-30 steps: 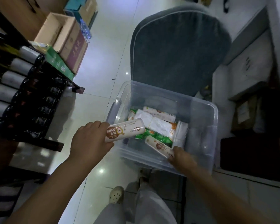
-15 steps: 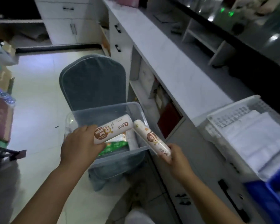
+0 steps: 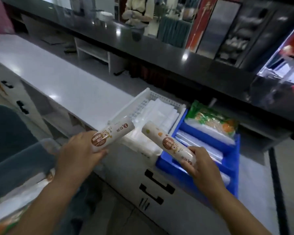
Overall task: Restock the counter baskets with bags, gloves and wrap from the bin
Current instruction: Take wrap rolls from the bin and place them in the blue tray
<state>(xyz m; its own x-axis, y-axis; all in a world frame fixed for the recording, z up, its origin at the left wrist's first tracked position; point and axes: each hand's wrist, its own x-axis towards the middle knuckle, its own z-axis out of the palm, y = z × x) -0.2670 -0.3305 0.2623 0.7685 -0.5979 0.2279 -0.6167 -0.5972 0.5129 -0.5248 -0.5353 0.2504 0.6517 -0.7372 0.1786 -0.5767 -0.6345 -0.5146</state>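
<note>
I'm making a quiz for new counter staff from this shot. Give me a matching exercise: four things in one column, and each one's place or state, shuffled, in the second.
Things:
1. left hand
2. white basket
3. blue bin
4. green-printed packet

Places or states:
a. on the counter, holding folded white bags
b. lying at the far end of the blue bin
c. gripping a printed roll
d. at the counter edge, right of the white basket

Pairs: 1-c, 2-a, 3-d, 4-b
</note>
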